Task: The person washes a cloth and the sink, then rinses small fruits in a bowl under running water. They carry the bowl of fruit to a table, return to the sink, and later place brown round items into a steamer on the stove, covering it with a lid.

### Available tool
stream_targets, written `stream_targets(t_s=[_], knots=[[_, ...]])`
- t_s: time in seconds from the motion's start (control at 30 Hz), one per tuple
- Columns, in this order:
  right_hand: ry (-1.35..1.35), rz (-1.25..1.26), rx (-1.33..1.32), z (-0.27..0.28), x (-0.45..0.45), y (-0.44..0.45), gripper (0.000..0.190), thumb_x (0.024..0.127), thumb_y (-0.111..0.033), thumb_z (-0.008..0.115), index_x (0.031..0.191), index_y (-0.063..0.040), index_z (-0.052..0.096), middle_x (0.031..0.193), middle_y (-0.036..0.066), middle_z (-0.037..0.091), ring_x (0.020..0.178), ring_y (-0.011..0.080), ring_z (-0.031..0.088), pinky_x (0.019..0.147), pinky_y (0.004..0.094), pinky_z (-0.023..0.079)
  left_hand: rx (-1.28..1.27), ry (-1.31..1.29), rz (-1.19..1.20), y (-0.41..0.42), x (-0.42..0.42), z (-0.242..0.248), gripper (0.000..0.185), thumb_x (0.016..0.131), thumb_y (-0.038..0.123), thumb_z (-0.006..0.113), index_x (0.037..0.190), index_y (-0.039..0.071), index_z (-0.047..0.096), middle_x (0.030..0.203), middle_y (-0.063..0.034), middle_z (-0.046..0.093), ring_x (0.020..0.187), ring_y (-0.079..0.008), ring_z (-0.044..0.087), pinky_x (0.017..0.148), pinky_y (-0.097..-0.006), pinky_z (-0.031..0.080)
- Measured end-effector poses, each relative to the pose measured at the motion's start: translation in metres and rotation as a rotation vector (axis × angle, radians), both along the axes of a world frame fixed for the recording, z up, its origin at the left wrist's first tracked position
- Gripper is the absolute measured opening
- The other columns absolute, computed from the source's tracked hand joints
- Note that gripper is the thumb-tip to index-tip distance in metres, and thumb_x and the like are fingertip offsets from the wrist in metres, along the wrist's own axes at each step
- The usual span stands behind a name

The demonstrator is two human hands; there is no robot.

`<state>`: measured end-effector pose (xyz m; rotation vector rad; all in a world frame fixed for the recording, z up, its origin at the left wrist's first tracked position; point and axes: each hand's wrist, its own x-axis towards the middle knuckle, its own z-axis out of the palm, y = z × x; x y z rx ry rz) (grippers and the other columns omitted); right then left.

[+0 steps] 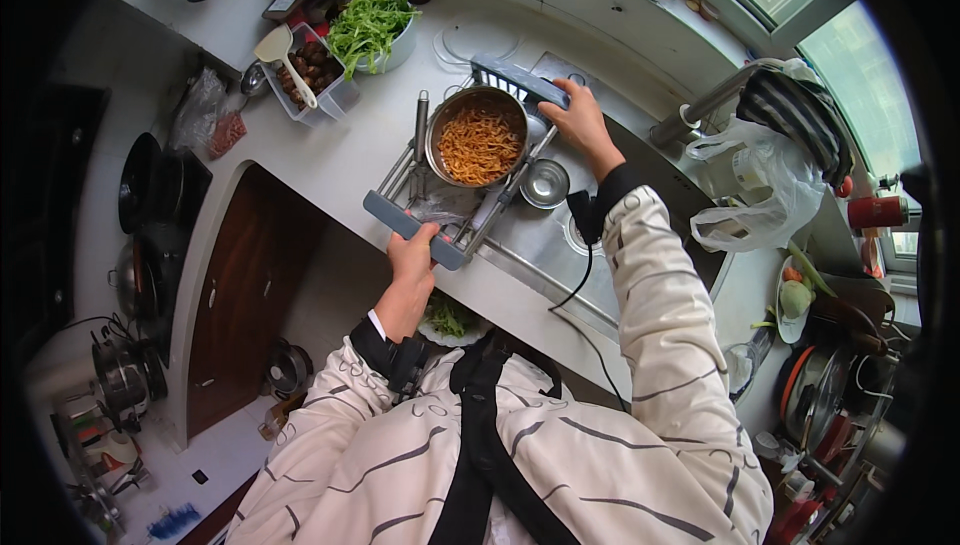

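Observation:
A metal drying rack with grey end pieces (413,228) lies across the counter and the edge of the steel sink. My left hand (411,267) grips its near grey end. At the far end, my right hand (578,119) is closed around the other grey piece (519,78). Within the rack stands a round steel pot (480,141) of orange-brown shredded food. A metal-handled utensil (422,125) is upright beside the pot, and clear plastic wrap (442,209) lies under the bars. Just right of the rack, a small steel bowl (545,183) sits in the sink.
Leafy greens (367,26) fill a bowl at the back left, beside a plastic container (341,95) of brown pieces with a rice paddle (289,63) on top. Plastic bags (757,185) hang at the right. A black cord (585,275) crosses the counter's front edge.

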<state>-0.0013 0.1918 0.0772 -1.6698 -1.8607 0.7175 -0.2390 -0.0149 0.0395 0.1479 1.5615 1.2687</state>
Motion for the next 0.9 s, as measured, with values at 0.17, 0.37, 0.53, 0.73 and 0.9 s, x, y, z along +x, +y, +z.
stream_targets(t_s=[0.17,0.37,0.53,0.73,0.9], knots=[[-0.458,-0.005,-0.116,-0.014,0.004,0.05,0.046,0.081,-0.022,0.064,0.125,-0.015,0.055,0.123,0.014,0.058,0.115,0.035,0.055,0.092,0.0555,0.04,0.01,-0.015,-0.028,0.009,0.044,0.0,0.067,0.079,0.001,0.065,0.139,0.007,0.035,0.091,-0.0065,0.059,0.067,-0.02,0.065,0.056,-0.0312,0.053],[-0.56,0.151,-0.059,-0.024,0.062,0.092,0.045,0.074,-0.007,0.068,0.117,-0.01,0.057,0.105,0.018,0.065,0.102,0.0355,0.061,0.087,0.0417,0.049,0.041,-0.014,-0.06,0.025,0.086,-0.004,0.058,0.081,0.011,0.072,0.131,0.002,0.045,0.088,-0.0055,0.06,0.065,-0.0177,0.064,0.056,-0.0307,0.054],[-0.582,0.182,-0.133,-0.033,0.083,0.104,0.049,0.071,-0.006,0.072,0.117,-0.009,0.055,0.106,0.02,0.065,0.102,0.0366,0.061,0.086,0.0415,0.049,-0.05,0.007,-0.163,0.023,0.09,-0.017,0.032,0.084,0.024,0.071,0.107,0.002,0.062,0.084,-0.0026,0.063,0.065,-0.0112,0.062,0.056,-0.0277,0.054],[-0.559,0.295,-0.085,-0.037,0.089,0.108,0.052,0.07,-0.008,0.076,0.117,-0.009,0.055,0.106,0.021,0.065,0.102,0.0379,0.061,0.087,0.0419,0.048,-0.072,0.276,-0.256,0.015,0.104,-0.03,0.032,0.081,0.023,0.074,0.094,-0.003,0.062,0.077,-0.0061,0.066,0.065,-0.0118,0.064,0.051,-0.0261,0.054],[-0.571,0.314,-0.089,-0.038,0.092,0.103,0.052,0.069,-0.009,0.076,0.117,-0.009,0.055,0.106,0.021,0.064,0.101,0.0384,0.06,0.087,0.0425,0.049,0.008,0.236,-0.088,0.009,0.107,-0.044,0.028,0.08,0.018,0.074,0.085,-0.002,0.055,0.075,-0.0085,0.065,0.06,-0.0144,0.064,0.05,-0.028,0.053]])
